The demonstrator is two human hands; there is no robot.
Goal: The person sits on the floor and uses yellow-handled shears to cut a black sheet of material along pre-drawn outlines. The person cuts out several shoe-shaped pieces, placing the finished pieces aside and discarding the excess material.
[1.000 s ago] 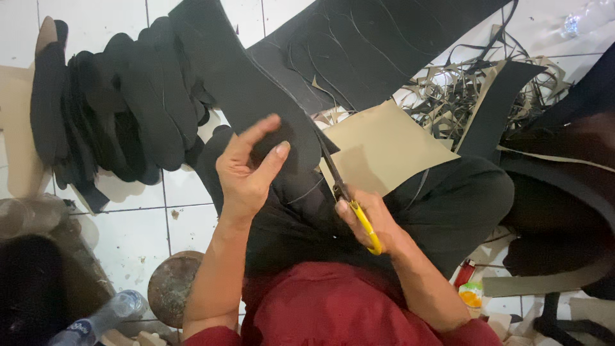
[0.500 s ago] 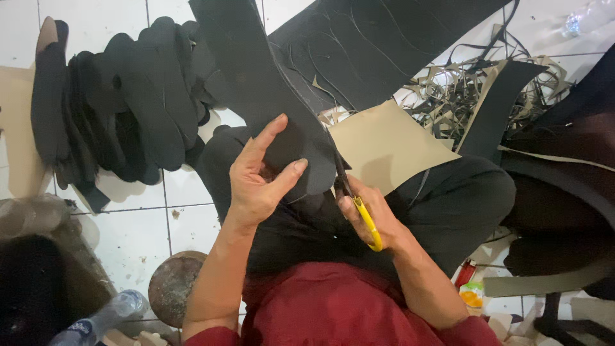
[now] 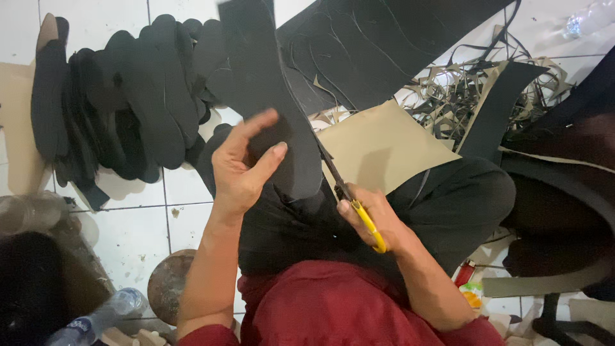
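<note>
White floor tiles (image 3: 128,224) lie under me. My left hand (image 3: 240,170) pinches a black foam strip (image 3: 269,96), its top cut off by the frame. My right hand (image 3: 371,221) grips yellow-handled scissors (image 3: 349,195), whose blades are half hidden behind the strip's right edge.

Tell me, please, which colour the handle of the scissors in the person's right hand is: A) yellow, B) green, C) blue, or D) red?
A: the scissors in the right hand show a yellow handle loop around the fingers, while the blades run up along the edge of the black foam piece that the left hand holds.
</note>
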